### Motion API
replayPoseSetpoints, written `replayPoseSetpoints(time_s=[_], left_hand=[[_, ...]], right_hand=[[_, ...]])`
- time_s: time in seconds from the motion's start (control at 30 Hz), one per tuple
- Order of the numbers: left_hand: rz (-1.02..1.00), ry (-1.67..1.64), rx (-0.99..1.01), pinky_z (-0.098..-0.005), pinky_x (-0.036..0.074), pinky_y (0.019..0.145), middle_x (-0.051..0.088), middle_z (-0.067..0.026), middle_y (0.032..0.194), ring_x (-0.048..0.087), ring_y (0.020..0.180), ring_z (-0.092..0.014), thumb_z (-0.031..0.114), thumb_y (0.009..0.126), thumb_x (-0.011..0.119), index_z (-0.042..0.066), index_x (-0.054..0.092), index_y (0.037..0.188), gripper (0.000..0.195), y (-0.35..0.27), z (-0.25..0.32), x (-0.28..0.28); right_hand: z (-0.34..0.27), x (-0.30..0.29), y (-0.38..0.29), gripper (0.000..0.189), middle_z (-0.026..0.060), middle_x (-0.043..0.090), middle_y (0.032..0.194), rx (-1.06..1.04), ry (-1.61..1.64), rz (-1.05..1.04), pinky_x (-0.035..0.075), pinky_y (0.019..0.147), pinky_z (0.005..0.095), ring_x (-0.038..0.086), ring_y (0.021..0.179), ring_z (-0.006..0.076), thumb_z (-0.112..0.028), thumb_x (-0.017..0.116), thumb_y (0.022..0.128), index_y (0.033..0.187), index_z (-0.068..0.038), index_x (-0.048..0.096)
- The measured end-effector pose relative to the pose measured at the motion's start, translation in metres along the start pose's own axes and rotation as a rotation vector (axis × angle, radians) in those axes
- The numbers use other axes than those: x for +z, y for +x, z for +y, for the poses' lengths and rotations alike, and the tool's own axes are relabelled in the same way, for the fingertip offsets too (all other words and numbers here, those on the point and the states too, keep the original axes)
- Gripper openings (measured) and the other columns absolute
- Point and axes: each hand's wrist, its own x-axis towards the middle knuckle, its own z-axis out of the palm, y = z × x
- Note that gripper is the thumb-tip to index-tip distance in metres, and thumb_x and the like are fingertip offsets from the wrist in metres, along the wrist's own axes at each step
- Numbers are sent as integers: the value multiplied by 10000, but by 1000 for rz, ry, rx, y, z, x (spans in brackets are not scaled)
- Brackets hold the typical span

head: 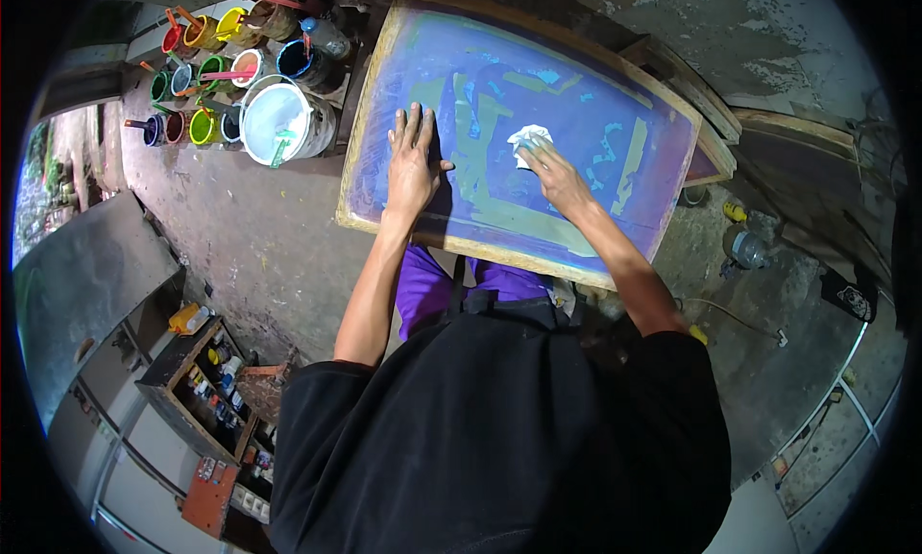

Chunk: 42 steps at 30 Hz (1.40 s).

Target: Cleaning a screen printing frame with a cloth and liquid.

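A large wooden-framed printing screen, its mesh blue and purple with greenish tape-like strips and pale blue patches, lies tilted before me. My left hand rests flat on the left part of the mesh with its fingers spread, holding nothing. Right of the middle, my right hand presses a crumpled white cloth or paper wipe against the mesh, the fingers over its lower right part. The palm side of the right hand is hidden.
Open pots of coloured ink with spatulas stand at the upper left, beside a large white bucket. Other wooden frames lean at the right, near a clear plastic bottle. A wooden shelf unit with small bottles stands lower left.
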Motion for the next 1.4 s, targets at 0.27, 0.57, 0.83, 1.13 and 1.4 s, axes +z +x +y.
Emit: replayPoseSetpoints(time_s=[0.27, 0.57, 0.83, 1.13, 1.4], left_hand=[[-20, -22, 9, -553, 247, 1182, 278, -186, 1595, 216, 1475, -441, 187, 770, 805, 80, 342, 1526, 893, 4, 1, 0], [33, -5, -3, -523, 253, 1189, 306, -184, 1584, 239, 1471, -424, 183, 753, 818, 73, 376, 1506, 880, -1, 1, 0], [40, -72, 22, -499, 299, 1172, 392, -195, 1534, 294, 1453, -406, 157, 768, 812, 47, 471, 1435, 757, 5, -1, -7], [87, -109, 50, -472, 384, 1111, 432, -210, 1501, 344, 1425, -414, 122, 801, 787, 5, 539, 1297, 567, -2, -7, -4], [137, -79, 63, -470, 401, 1094, 434, -211, 1497, 353, 1414, -424, 57, 828, 743, 0, 538, 1278, 498, 5, -5, -1]], right_hand=[[-20, -9, 60, 677, 181, 498, 1432, -15, 93, -14, 417, 1140, 422, 427, 1384, 346, 162, 499, 778, 1417, -60, 484], [-10, 3, 17, 587, 220, 543, 1372, 93, 80, 128, 422, 1120, 428, 489, 1316, 386, 126, 517, 793, 1359, -26, 539], [-98, 67, -10, 498, 232, 545, 1380, -171, 177, 65, 372, 1144, 460, 511, 1299, 381, 19, 465, 885, 1375, -23, 540], [-66, 25, 9, 624, 221, 480, 1455, 157, 215, 83, 343, 1169, 469, 447, 1368, 362, 57, 450, 850, 1464, -52, 448], [-64, 20, 72, 559, 225, 496, 1431, 99, 65, 155, 357, 1150, 473, 436, 1374, 377, 48, 432, 891, 1448, 1, 432]])
